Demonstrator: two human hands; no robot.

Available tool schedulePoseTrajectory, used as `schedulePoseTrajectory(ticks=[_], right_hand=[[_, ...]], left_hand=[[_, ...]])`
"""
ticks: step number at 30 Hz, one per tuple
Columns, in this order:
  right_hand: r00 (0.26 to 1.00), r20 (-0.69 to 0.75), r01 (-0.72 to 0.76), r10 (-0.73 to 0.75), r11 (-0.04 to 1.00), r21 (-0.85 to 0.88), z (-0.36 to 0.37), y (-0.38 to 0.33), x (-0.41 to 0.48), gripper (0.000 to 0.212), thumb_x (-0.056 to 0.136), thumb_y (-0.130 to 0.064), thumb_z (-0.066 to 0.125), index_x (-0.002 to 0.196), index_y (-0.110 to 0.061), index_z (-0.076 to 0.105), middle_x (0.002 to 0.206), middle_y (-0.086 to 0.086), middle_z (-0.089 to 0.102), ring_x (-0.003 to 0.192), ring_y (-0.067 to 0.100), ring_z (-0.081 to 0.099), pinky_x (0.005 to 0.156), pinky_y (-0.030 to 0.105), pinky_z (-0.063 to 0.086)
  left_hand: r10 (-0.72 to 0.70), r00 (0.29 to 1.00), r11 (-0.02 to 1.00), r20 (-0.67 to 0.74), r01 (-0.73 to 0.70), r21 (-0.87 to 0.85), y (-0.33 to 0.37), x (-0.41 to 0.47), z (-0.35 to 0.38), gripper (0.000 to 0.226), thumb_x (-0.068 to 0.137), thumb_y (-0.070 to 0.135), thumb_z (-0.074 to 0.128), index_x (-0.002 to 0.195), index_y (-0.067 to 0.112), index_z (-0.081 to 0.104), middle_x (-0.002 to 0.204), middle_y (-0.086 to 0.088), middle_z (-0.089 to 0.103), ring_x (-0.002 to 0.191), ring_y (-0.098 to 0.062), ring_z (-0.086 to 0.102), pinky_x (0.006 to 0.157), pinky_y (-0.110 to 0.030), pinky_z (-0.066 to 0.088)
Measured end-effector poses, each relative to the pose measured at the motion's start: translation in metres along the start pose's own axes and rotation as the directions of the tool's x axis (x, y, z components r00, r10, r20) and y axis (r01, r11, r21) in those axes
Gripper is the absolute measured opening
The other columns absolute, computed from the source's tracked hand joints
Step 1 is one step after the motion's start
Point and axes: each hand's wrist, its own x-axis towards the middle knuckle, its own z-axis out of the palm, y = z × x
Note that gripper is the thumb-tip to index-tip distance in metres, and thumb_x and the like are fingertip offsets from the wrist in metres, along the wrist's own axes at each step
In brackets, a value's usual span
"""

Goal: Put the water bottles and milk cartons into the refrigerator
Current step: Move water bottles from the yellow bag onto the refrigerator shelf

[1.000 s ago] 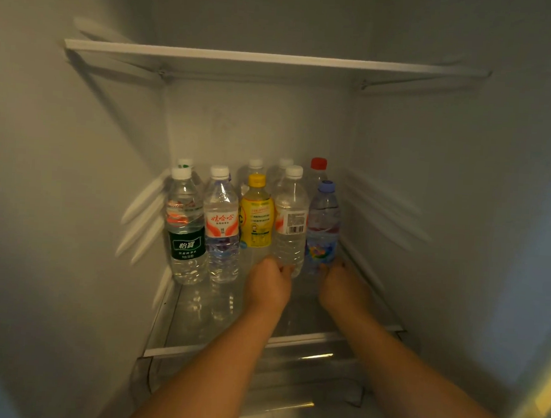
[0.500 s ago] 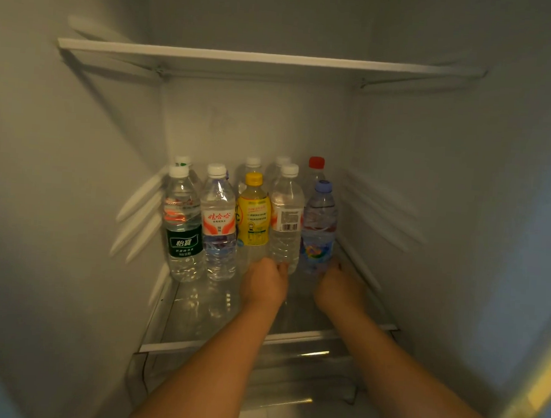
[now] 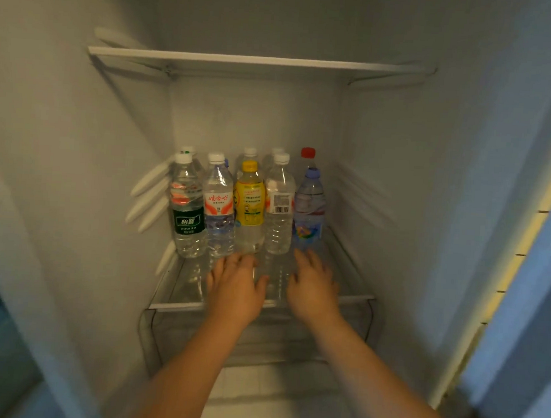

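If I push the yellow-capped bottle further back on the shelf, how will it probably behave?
The yellow-capped bottle seems full, so probably heavy for its size. It is tall and narrow on the smooth glass shelf: a low push likely slides it, a high push may tip it. Neighbouring bottles probably stop it soon.

Glass refrigerator shelf (image 3: 180, 287), bottles (image 3: 278, 215) upright at its far end.
Two rows; yellow-labelled bottle (image 3: 250, 207) mid-front, red-capped bottle (image 3: 308, 153) far right.
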Motion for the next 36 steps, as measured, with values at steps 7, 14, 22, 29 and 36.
schedulePoseTrajectory(ticks=[7,14,22,29,36], right_hand=[[1.000,0.023,0.018,-0.012,0.962,-0.273,0.014,0.008,-0.074,0.057,0.100,-0.049,0.029,0.154,-0.035,0.018,0.165,0.002,0.002,0.151,0.030,-0.002,0.118,0.055,0.001],[0.959,0.274,0.167,-0.065,0.915,-0.366,-0.003,0.015,-0.166,0.078,0.097,-0.056,0.037,0.154,-0.036,-0.013,0.161,-0.001,-0.026,0.148,0.033,-0.019,0.117,0.060,-0.004],[0.956,0.234,0.237,-0.177,0.937,-0.256,-0.032,0.025,-0.316,0.064,0.099,-0.051,0.034,0.154,-0.036,0.004,0.165,-0.004,-0.003,0.151,0.025,-0.006,0.119,0.052,0.001],[0.948,0.261,0.237,-0.180,0.950,-0.204,-0.067,0.036,-0.428,0.064,0.098,-0.046,0.041,0.155,-0.031,0.015,0.163,-0.003,0.013,0.151,0.024,0.008,0.119,0.049,0.009],[0.941,0.299,0.222,-0.160,0.957,-0.189,-0.106,0.071,-0.515,0.061,0.097,-0.043,0.045,0.153,-0.031,0.023,0.160,-0.005,0.025,0.148,0.021,0.017,0.116,0.046,0.015]], left_hand=[[-0.087,0.992,0.991,0.093,0.077,0.111,-0.026,-0.077,-0.014,0.061,0.097,0.061,0.030,0.152,0.036,0.025,0.165,-0.002,0.009,0.150,-0.028,0.003,0.120,-0.047,0.003],[-0.119,0.953,0.989,0.278,0.088,0.122,-0.039,-0.177,-0.041,0.072,0.095,0.069,0.026,0.155,0.043,-0.004,0.164,0.004,-0.019,0.151,-0.027,-0.014,0.121,-0.052,0.002],[-0.083,0.970,0.990,0.230,0.054,0.130,-0.021,-0.330,-0.075,0.072,0.091,0.071,0.024,0.155,0.040,0.010,0.166,0.004,-0.002,0.152,-0.023,-0.004,0.121,-0.048,0.003],[-0.061,0.964,0.997,0.259,0.070,-0.024,-0.005,-0.447,-0.102,0.081,0.083,0.078,0.018,0.154,0.038,0.018,0.164,0.005,0.013,0.151,-0.021,0.004,0.120,-0.046,0.008],[-0.066,0.949,0.987,0.307,0.107,-0.118,0.016,-0.534,-0.106,0.079,0.084,0.077,0.020,0.153,0.039,0.021,0.163,0.008,0.017,0.151,-0.019,0.006,0.120,-0.046,0.011]])
